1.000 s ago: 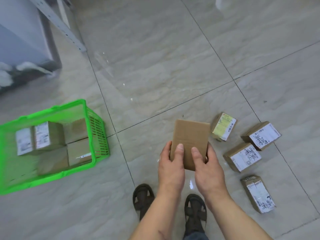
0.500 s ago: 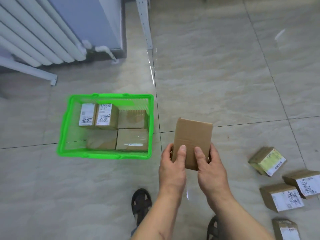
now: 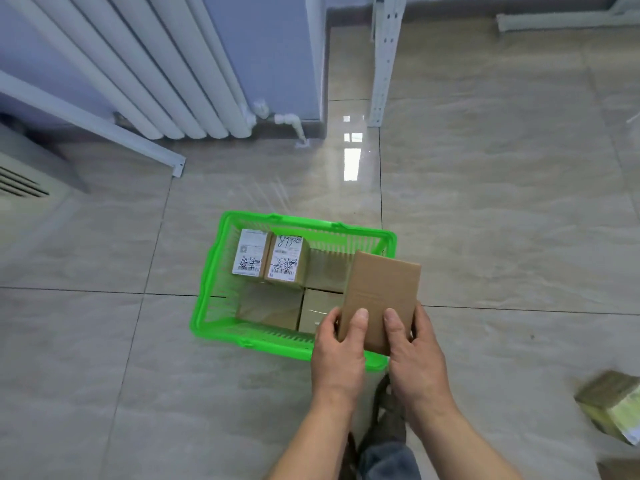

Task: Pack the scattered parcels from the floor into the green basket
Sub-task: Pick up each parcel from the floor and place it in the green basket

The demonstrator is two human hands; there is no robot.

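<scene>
A plain brown cardboard parcel point(image 3: 381, 299) is held in both hands, plain side up, over the right end of the green basket point(image 3: 207, 299). My left hand point(image 3: 341, 355) grips its lower left corner with the thumb on top. My right hand point(image 3: 415, 355) grips its lower right corner the same way. Inside the basket lie several parcels; two at the back, one point(image 3: 251, 251) beside the other point(image 3: 285, 259), show white labels. The held parcel hides the basket's right part.
A white radiator point(image 3: 138, 71) and a slanted white bar point(image 3: 93, 123) stand at the back left, a white shelf upright point(image 3: 382, 60) at the back. One blurred parcel with a yellow-green label point(image 3: 613, 410) lies on the tiled floor at the right edge.
The view has swung left and closer to the basket. The parcel in both hands has moved from beside the basket to above its right end. The floor parcels have slid out of view to the right.
</scene>
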